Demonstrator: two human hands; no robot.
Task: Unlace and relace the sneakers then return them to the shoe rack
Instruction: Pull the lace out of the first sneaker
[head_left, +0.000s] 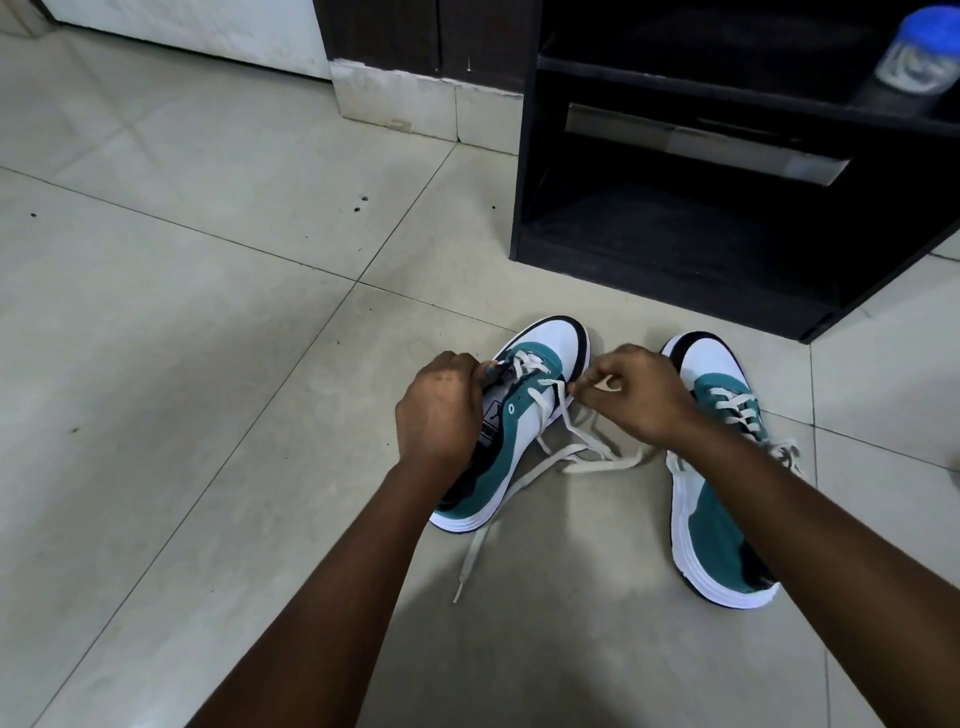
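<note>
We have both hands down at the left sneaker (524, 410), which sits on the tiled floor (208, 312) in front of the black shoe rack (675, 208), toe toward the rack. Our left hand (439, 410) is curled over the sneaker's near side, fingers bent tight around the upper edge by the tongue. Our right hand (639, 395) has its fingers curled in, thumb and fingertips pinching a loop of the white lace (556, 457); the rest of that lace trails loose across the floor toward us. The right sneaker (722, 488) stands just beside it, under our right forearm, its own lace crossed through the eyelets. A blue-lidded jar (919, 52) rests on the rack.
</note>
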